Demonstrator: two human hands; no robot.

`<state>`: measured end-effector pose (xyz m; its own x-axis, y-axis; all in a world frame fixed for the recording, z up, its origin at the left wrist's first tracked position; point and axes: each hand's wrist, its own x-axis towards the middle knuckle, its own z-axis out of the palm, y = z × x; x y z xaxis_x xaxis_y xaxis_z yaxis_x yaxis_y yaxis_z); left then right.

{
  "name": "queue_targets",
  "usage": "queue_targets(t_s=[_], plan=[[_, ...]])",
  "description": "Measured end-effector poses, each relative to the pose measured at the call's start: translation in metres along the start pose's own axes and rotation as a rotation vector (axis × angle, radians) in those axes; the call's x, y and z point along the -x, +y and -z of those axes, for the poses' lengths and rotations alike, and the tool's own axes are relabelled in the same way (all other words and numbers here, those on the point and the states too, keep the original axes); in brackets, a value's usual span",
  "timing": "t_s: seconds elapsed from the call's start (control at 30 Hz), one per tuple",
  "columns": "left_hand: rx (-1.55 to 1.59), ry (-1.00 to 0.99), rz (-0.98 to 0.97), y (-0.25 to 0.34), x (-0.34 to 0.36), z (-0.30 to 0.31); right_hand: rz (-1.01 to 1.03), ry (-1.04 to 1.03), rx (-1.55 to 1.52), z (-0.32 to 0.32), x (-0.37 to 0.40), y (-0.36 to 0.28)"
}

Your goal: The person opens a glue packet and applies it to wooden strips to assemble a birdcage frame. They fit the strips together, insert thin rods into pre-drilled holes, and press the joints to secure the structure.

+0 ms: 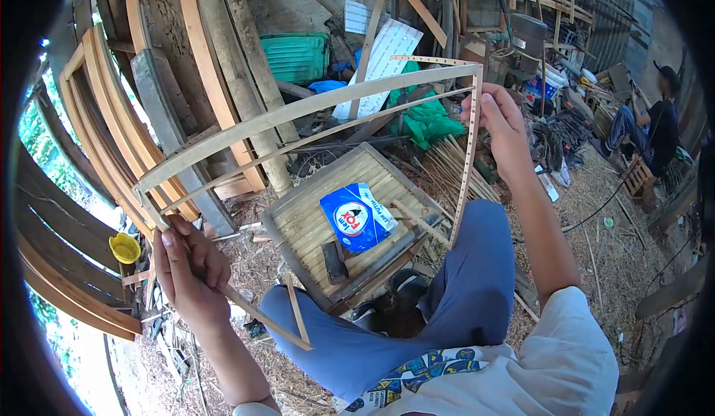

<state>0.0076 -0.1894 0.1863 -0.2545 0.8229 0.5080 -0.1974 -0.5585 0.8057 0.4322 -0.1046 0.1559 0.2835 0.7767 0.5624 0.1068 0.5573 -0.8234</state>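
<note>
The left hand [192, 267], left of center, and the right hand [500, 129], right of center, both pinch ends of a wooden frame [313, 107], which spans the upper middle above open room over the slatted table [298, 218]. Both arms reach up and apart from the lower edge, fingers bent. A blue packet [357, 217] and a dark block [335, 262] lie on that table at center, above straw-littered ground [588, 267].

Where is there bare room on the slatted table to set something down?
Bare slats show on the table beyond and left of the blue packet, to the rim. It is crowded near the dark block and at right, where the wooden frame reaches across.
</note>
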Motion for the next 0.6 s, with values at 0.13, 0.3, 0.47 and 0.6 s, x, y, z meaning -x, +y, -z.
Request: queue_targets(t_s=[0.13,0.3,0.47,0.6], plan=[[0.038,-0.012,-0.003,0.001,-0.002,-0.001,-0.069,-0.074,-0.115,-0.004,-0.005,0.0],[0.019,0.165,-0.024,0.003,-0.008,-0.005,-0.123,-0.124,-0.25,-0.014,-0.004,-0.018],[-0.051,0.048,-0.004,-0.001,-0.02,0.019,-0.106,-0.17,-0.263,-0.02,-0.002,-0.038],[-0.094,0.097,-0.011,0.003,-0.024,0.017,-0.104,-0.178,-0.269,-0.022,-0.003,-0.043]])
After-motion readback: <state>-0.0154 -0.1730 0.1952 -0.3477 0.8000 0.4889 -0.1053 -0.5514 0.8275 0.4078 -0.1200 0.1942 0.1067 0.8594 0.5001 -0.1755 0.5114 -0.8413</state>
